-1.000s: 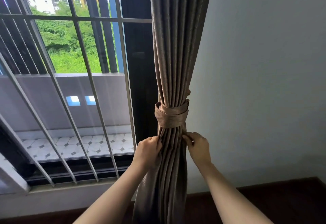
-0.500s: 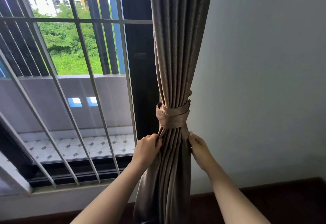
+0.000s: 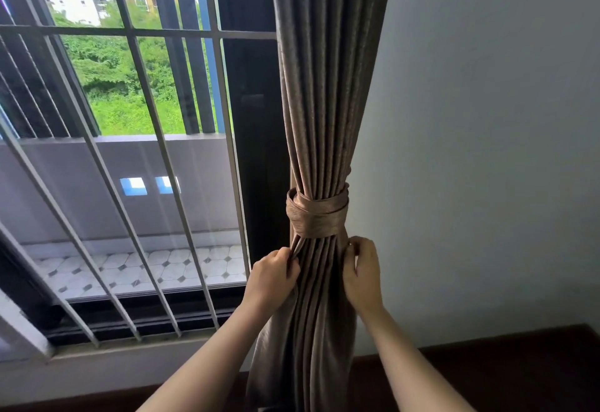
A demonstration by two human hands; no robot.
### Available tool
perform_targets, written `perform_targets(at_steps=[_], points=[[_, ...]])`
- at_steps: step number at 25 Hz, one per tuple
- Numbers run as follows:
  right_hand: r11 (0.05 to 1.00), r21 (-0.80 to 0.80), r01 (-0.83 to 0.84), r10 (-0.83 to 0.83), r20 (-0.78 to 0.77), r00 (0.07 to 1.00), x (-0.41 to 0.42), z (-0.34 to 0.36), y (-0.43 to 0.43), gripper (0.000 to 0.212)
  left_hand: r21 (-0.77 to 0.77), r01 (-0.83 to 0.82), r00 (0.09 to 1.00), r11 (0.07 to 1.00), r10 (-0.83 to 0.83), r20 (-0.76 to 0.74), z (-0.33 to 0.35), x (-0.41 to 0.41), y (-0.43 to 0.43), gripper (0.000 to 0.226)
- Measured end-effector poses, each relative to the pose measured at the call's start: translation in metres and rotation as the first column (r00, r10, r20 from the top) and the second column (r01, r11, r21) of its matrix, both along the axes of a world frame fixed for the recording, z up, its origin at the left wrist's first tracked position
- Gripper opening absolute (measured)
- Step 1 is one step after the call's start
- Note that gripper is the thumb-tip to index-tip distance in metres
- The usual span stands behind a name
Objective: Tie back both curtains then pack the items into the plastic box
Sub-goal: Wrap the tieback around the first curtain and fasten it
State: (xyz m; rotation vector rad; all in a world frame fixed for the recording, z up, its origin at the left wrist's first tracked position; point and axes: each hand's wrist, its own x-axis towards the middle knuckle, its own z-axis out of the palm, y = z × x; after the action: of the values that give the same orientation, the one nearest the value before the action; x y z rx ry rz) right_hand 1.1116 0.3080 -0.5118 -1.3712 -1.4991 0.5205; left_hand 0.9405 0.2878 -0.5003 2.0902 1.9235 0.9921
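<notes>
The window bars (image 3: 156,158) stand well to the left of both hands. The left hand (image 3: 274,277) has its fingers (image 3: 285,254) closed on the outer folds of the curtain (image 3: 319,87), just below the tie-back band (image 3: 316,215), which is wrapped round the gathered cloth right above them. On the far side of the bundle, the right hand (image 3: 362,273) pinches the edge fold, its fingers curled shut on the cloth just beneath the band. The grey wall (image 3: 487,152) lies to the right of them. This looks like the finishing of one curtain's tie: straightening the pleats under the band. The next move probably calls for letting go of the cloth and turning away. No plastic box is in view.
</notes>
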Motion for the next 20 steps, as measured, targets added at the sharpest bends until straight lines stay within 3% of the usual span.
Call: perform_targets(at_steps=[4,7,12,16,20], points=[[0.993,0.102,0.060,-0.069,0.080,0.994,0.002,-0.008,-0.013,0.039,0.004,0.001,1.000,1.000,-0.001,-0.023,0.000,-0.001,0.002,0.024],[0.984,0.151,0.095,-0.127,0.219,0.967,-0.001,-0.003,-0.003,0.036,-0.016,0.002,1.000,1.000,-0.002,-0.027,-0.002,0.002,0.002,0.026],[0.999,0.034,-0.004,-0.008,0.332,0.943,-0.006,0.009,0.000,0.013,-0.059,0.002,1.000,0.998,-0.001,0.010,-0.001,0.006,0.002,0.025],[0.995,0.096,-0.035,0.008,0.268,0.963,0.002,0.003,-0.006,0.006,-0.085,0.120,0.991,0.989,-0.115,0.062,-0.008,0.008,0.000,0.029],[0.995,-0.095,-0.029,0.064,0.382,0.922,0.013,-0.011,-0.003,0.019,-0.211,0.059,0.995,0.976,-0.074,-0.065,-0.005,0.012,0.010,0.034]])
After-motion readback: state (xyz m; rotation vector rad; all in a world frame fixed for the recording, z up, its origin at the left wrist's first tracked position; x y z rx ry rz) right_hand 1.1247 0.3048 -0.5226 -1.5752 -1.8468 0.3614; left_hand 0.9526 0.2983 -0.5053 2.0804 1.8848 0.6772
